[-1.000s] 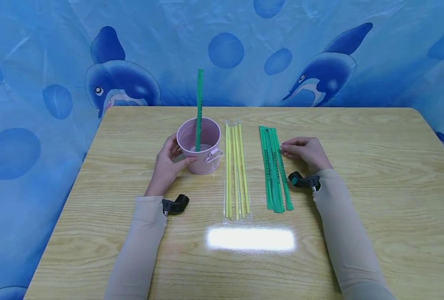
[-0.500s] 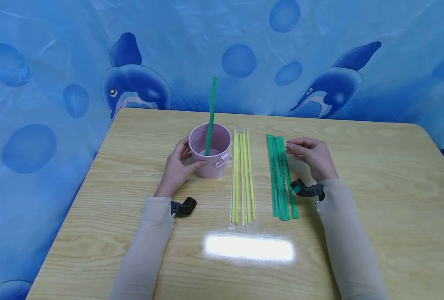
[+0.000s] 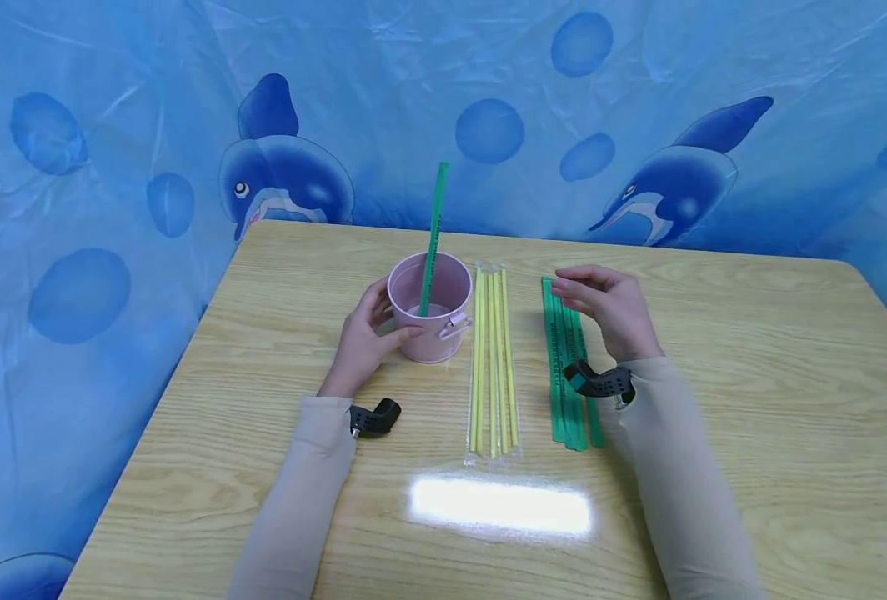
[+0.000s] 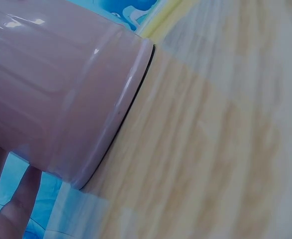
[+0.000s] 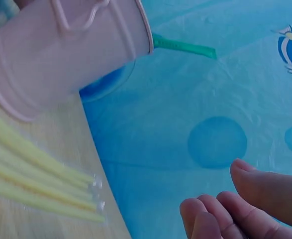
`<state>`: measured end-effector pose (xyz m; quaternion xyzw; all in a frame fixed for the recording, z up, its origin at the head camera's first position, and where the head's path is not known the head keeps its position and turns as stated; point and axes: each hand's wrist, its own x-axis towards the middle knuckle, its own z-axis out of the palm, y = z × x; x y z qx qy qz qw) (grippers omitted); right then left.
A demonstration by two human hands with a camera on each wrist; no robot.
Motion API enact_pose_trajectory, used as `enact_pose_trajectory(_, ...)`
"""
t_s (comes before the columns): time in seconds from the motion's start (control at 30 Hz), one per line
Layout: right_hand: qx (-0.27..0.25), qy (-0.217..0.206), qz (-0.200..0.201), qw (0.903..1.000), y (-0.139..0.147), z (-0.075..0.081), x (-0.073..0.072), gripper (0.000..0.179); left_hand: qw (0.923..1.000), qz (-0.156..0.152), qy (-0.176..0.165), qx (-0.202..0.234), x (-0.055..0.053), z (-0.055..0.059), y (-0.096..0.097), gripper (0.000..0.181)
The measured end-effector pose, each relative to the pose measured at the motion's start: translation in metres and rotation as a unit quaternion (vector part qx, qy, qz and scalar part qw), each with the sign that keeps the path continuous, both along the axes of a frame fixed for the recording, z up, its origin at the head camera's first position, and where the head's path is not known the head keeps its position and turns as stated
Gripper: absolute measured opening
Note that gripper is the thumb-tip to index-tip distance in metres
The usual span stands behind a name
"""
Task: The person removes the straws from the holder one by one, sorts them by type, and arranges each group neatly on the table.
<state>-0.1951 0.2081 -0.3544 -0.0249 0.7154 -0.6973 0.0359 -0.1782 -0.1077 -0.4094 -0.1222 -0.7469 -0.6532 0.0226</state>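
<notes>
A pink metal bucket [image 3: 432, 340] stands upright on the table, and my left hand [image 3: 357, 342] grips its left side, thumb at the front and fingers behind. One slim green packet with dark print [image 3: 433, 237] leans upright in the bucket. My right hand [image 3: 612, 312] hovers over the far end of several similar green packets [image 3: 567, 417] lying side by side. Between its thumb [image 5: 270, 191] and fingers the right wrist view shows a gap holding nothing. What the green packets contain is hidden.
Several yellow straws [image 3: 493, 358] in clear wrappers lie between the bucket and the green packets. A blue dolphin-printed sheet [image 3: 406, 100] hangs behind the wooden table [image 3: 774, 400]. Light glares off the table near its front.
My right hand has lifted from beside the green packets and moved left over their far end. My left hand keeps its grip on the bucket. The head view has shifted.
</notes>
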Motion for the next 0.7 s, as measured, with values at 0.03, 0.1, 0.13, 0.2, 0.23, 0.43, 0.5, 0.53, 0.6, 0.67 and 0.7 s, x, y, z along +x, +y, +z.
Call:
enact_pose_trajectory(0.03, 0.003, 0.002, 0.003, 1.0000, -0.004, 0.001, -0.001, 0.023, 1.0000, -0.001, 0.002, 0.000, 0.000, 0.000, 0.000, 0.076)
enact_pose_trajectory(0.1, 0.000, 0.005, 0.010, 0.9999, -0.010, 0.002, -0.003, 0.024, 1.0000, -0.001, 0.005, 0.002, 0.000, -0.001, -0.001, 0.076)
enact_pose_trajectory(0.13, 0.000, 0.005, 0.012, 0.9999, -0.013, 0.003, -0.003, 0.025, 1.0000, -0.001, 0.005, 0.002, 0.000, -0.001, -0.001, 0.076)
enact_pose_trajectory(0.2, 0.001, 0.007, 0.015, 0.9999, -0.019, 0.003, -0.005, 0.025, 1.0000, -0.001, 0.005, 0.001, 0.000, -0.001, -0.001, 0.076)
enact_pose_trajectory(0.23, 0.006, 0.008, 0.015, 0.9998, -0.022, 0.003, -0.005, 0.025, 1.0000, -0.002, 0.005, 0.003, 0.000, -0.001, -0.001, 0.076)
enact_pose_trajectory(0.43, 0.032, 0.012, 0.014, 0.9993, -0.036, 0.004, -0.006, 0.025, 1.0000, -0.004, 0.001, 0.007, 0.001, -0.002, 0.000, 0.077)
enact_pose_trajectory(0.5, 0.034, 0.016, 0.017, 0.9992, -0.039, 0.006, -0.007, 0.025, 1.0000, -0.003, 0.000, 0.005, 0.001, -0.001, 0.000, 0.076)
enact_pose_trajectory(0.53, 0.031, 0.018, 0.020, 0.9992, -0.041, 0.008, -0.007, 0.025, 1.0000, -0.003, -0.001, 0.004, 0.001, -0.002, 0.000, 0.076)
enact_pose_trajectory(0.6, 0.032, 0.021, 0.023, 0.9990, -0.045, 0.011, -0.008, 0.024, 1.0000, -0.003, -0.001, 0.004, 0.001, -0.001, -0.001, 0.076)
enact_pose_trajectory(0.67, 0.035, 0.023, 0.026, 0.9988, -0.050, 0.014, -0.009, 0.025, 1.0000, -0.003, 0.000, 0.003, 0.001, -0.001, -0.001, 0.076)
enact_pose_trajectory(0.7, 0.038, 0.024, 0.028, 0.9986, -0.052, 0.016, -0.010, 0.025, 1.0000, -0.004, 0.002, 0.003, 0.001, 0.000, -0.002, 0.076)
